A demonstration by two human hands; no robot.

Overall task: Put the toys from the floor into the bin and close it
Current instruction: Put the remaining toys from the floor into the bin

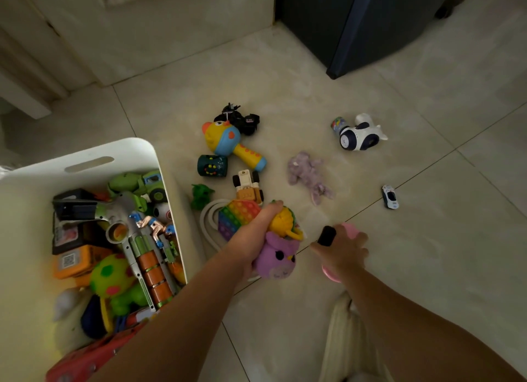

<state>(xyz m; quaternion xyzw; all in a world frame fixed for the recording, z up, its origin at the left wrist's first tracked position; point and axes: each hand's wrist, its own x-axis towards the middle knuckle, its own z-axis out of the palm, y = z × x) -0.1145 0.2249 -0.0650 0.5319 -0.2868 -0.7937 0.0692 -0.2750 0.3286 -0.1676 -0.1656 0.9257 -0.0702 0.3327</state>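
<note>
The white bin [85, 156] stands open at the left, holding several toys. My left hand [253, 233] grips a purple plush toy [278, 257] with a yellow part, just right of the bin, above a rainbow pop bag [235, 215]. My right hand [345, 249] holds a pink toy [352, 229] with a black piece, low over the floor. On the tiles lie a yellow-blue fish hammer [228, 141], a black vehicle [242, 119], a dark green cup toy [212, 166], a green figure [201, 195], a wooden truck [248, 186], a lilac plush [309, 175], a white-blue robot toy [359, 133] and a small car [390, 197].
A dark cabinet [370, 25] stands at the back right, a pale wall and door frame [42, 54] at the back left. Light cloth [345, 333] hangs under my right arm. Bare tiles spread to the right and front.
</note>
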